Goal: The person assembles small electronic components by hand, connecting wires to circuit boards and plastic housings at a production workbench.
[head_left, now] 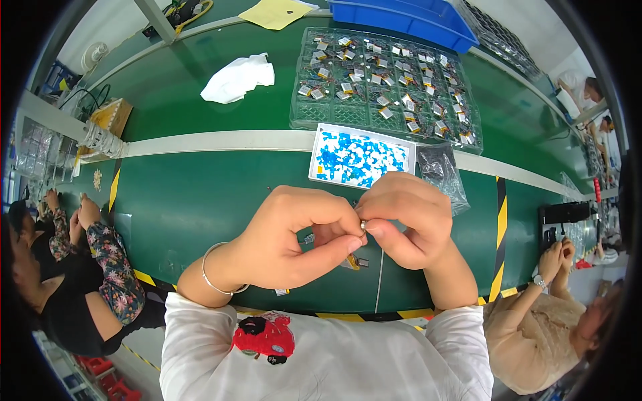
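Note:
My left hand [301,234] and my right hand [408,217] meet over the near part of the green bench. Both are closed, fingertips pinched around a tiny silvery part [363,226], mostly hidden by the fingers. Just under my left thumb, a small battery piece [362,262] with silver and yellow shows. A small bluish-grey piece [309,238] is visible within the curl of my left hand; whether it is held or lies on the bench, I cannot tell. Nearer to me, another small silver and yellow piece [282,291] lies at the bench edge.
Beyond my hands stands a white box [311,164] of small blue and white pieces, beside a dark plastic bag [441,175]. Farther back are a clear compartment tray [304,115] of small batteries, a white cloth [239,78] and a blue bin [408,21]. Co-workers sit on both sides.

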